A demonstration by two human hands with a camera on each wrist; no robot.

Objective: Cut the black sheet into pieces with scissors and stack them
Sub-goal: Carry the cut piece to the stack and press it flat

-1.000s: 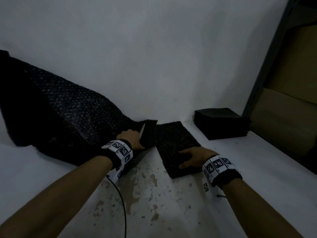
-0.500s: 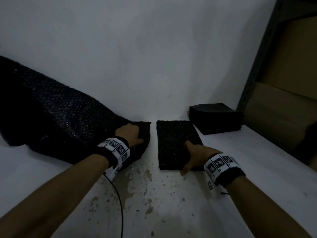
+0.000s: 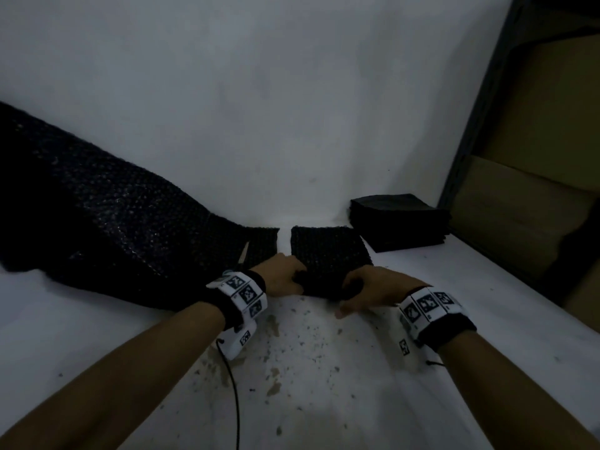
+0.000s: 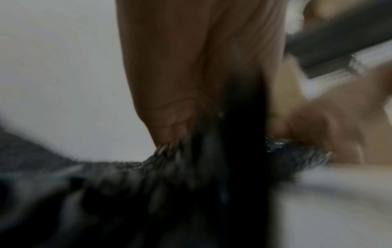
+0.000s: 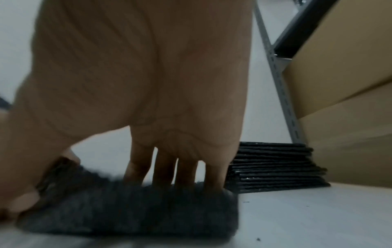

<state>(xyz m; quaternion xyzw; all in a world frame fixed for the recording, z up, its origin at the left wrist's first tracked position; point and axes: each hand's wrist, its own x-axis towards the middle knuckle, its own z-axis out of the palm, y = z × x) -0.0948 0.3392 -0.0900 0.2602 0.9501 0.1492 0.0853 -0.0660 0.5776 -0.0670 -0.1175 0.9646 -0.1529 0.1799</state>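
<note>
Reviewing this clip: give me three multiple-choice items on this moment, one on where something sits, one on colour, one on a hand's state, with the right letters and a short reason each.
1. Where is the stack of cut pieces?
A. On the table's far right, by the shelving
B. Under the left forearm
C. On top of the large black sheet

2. What colour is the cut piece held at its near edge?
A. White
B. Black
C. Tan

3. What is the right hand doing?
A. Lying flat and empty on the table
B. Holding the scissors
C. Gripping the cut piece

Answers:
1 A: the head view shows it past the cut piece, next to the shelf post.
2 B: it matches the large black sheet.
3 C: the right wrist view shows fingers and thumb curled round its edge; the left hand holds the same edge.
</note>
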